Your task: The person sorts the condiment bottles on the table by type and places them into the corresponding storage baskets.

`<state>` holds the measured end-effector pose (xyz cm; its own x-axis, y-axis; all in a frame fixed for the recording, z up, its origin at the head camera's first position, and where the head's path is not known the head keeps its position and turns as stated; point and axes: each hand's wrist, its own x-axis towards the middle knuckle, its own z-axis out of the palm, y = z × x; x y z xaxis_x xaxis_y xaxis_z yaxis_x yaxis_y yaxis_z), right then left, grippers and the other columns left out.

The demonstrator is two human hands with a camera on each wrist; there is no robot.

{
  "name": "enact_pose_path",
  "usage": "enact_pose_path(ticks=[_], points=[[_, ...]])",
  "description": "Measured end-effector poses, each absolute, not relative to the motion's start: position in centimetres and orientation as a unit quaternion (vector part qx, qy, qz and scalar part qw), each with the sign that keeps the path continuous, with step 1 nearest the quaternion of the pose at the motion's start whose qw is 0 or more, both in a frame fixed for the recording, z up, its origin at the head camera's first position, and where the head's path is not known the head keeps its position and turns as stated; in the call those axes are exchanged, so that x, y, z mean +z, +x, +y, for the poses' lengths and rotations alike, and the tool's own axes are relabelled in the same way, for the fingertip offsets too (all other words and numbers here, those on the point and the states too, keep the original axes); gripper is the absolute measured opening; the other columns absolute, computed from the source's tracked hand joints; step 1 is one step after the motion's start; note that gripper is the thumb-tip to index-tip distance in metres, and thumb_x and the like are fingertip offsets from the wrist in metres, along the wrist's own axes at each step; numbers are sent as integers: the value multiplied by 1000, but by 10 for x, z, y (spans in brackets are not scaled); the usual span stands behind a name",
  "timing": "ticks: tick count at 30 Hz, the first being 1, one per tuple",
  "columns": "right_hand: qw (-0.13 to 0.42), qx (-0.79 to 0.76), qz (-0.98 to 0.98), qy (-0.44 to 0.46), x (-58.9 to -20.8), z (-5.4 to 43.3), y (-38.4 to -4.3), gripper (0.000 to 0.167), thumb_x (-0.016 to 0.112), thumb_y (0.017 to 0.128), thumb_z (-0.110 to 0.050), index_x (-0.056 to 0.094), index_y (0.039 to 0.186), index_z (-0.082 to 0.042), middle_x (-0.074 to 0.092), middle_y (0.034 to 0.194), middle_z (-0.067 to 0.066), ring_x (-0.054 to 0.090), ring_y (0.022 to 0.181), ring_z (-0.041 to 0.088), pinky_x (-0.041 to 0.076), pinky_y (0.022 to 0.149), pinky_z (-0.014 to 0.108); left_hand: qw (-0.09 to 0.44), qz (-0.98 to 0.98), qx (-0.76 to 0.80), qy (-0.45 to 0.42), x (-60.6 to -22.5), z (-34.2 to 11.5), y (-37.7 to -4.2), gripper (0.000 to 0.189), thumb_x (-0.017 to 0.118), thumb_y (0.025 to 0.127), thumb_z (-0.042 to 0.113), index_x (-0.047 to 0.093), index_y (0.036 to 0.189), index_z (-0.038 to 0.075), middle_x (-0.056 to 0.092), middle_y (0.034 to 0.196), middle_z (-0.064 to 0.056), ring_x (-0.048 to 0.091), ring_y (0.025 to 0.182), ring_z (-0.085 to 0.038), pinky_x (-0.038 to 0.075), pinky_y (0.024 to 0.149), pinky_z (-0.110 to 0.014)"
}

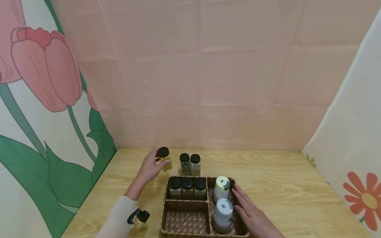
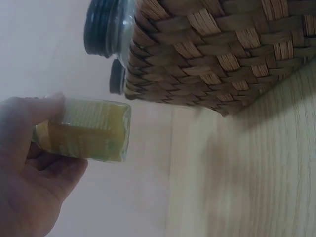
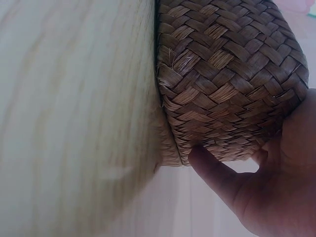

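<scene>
My left hand (image 1: 153, 167) pinches a square glass jar of yellow contents with a black lid (image 1: 163, 152) between thumb and fingers. The jar is nearly upright, left of the woven basket (image 1: 187, 223) and beyond its back edge. In the left wrist view the yellow jar (image 2: 89, 129) looks raised off the table. My right hand (image 1: 251, 213) rests at the basket's right side with fingers fairly straight; in the right wrist view one finger (image 3: 215, 168) touches the woven outer wall (image 3: 227, 84). Three black-lidded jars (image 1: 187, 188) stand in the basket's back left compartment.
Two grey bottles, one with a pale yellow cap (image 1: 222, 183) and one with a white cap (image 1: 224, 207), stand in the right compartment. Behind the basket are a green-filled jar (image 1: 185, 163) and a paler jar (image 1: 195, 165), side by side on the wooden table (image 1: 282, 188). Printed cloths hang around.
</scene>
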<state>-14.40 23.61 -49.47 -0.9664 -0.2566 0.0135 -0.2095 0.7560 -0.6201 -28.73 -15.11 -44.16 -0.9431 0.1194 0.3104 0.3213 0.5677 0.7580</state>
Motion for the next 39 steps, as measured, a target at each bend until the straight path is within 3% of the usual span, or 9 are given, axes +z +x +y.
enact_pose_path(ticks=[17, 27, 39], points=[[28, -330, 935, -125, -497, 237, -143, 59, 41, 110, -35, 23, 163, -16, 12, 170, -2, 19, 151, 25, 25, 115, 50, 88, -845, -514, -121, -419, -145, -261, 56, 81, 88, 32, 59, 135, 12, 64, 122, -6, 61, 118, -27, 52, 102, -49], [50, -334, 933, -122, -495, 237, -145, 61, 39, 110, -40, 20, 163, -17, 10, 170, -1, 18, 152, 27, 23, 116, 51, 77, -836, -526, -135, -411, -141, -245, 55, 83, 87, 27, 60, 134, 11, 65, 120, -6, 62, 117, -27, 51, 102, -51], [37, -328, 936, -124, -496, 236, -144, 60, 41, 110, -37, 22, 163, -17, 11, 170, -2, 20, 151, 27, 25, 115, 52, 85, -836, -520, -151, -410, -137, -235, 50, 82, 88, 27, 62, 131, 11, 66, 118, -4, 62, 116, -25, 52, 101, -51]])
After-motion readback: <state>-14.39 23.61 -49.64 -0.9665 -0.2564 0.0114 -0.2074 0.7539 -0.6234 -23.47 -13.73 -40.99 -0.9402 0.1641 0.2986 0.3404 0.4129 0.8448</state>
